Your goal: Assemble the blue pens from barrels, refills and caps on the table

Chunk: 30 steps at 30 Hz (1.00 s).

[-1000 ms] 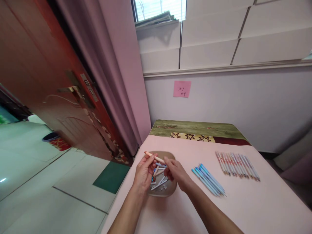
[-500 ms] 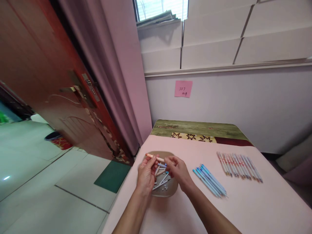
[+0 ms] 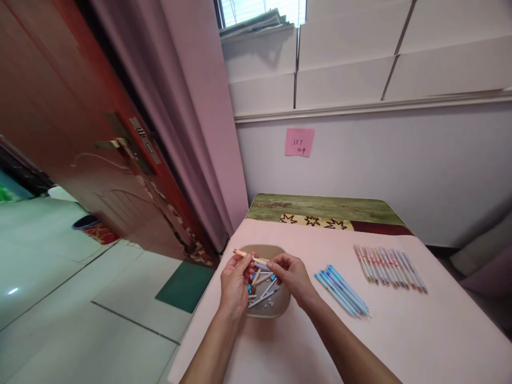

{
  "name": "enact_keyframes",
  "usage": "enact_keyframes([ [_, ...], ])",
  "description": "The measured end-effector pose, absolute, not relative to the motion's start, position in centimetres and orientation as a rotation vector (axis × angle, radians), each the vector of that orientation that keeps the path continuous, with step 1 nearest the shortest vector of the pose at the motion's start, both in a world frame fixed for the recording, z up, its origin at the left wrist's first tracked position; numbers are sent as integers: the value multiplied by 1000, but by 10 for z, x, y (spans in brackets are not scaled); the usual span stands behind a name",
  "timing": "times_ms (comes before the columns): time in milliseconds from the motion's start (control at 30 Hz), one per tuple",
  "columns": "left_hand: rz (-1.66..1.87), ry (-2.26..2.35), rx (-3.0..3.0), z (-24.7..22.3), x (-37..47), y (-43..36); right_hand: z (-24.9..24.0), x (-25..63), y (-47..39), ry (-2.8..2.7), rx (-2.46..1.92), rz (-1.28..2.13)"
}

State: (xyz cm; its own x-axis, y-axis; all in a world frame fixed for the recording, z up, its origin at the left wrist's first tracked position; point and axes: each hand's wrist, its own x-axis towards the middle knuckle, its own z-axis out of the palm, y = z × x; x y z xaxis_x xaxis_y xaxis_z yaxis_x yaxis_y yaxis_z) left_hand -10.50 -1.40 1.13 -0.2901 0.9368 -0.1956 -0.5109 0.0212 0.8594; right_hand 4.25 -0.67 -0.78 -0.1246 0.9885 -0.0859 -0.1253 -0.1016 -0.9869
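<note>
My left hand (image 3: 236,282) is closed around the orange end of a slim orange and white pen (image 3: 243,254), above the left side of a beige bin. With thumb and forefinger, my right hand (image 3: 290,274) pinches the pen's other end, over the bin's right side. The pen lies nearly level between both hands. Inside the beige bin (image 3: 282,308) are white and tan pen parts, small blue and brown pieces and tiny white bits. Several blue pens (image 3: 344,290) lie side by side right of my right hand.
Farther right, a row of pale pens with reddish patterns (image 3: 390,269) lies on the pink-covered table (image 3: 312,341). A pink note (image 3: 300,142) is on the wall behind. A reddish-brown door (image 3: 100,133) stands at the left, beside a pink curtain.
The view has shifted slightly. My right hand has moved a little left and down onto the pen's end, and more of the blue and brown pieces in the bin now show.
</note>
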Motion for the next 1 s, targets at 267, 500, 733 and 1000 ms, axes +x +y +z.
enact_keyframes([
  [267,1082,1643,1507,-7,-146,-37,-5,72,-8,-1628,-1220,1156],
  [500,573,2111,1848,3,-150,-30,1,53,7,-1578,-1269,932],
  [733,311,2244,2012,0,-145,-25,-1,45,8,-1662,-1270,591],
  [1000,314,2259,2051,-9,-144,-21,-8,62,13,-1760,-1470,523],
])
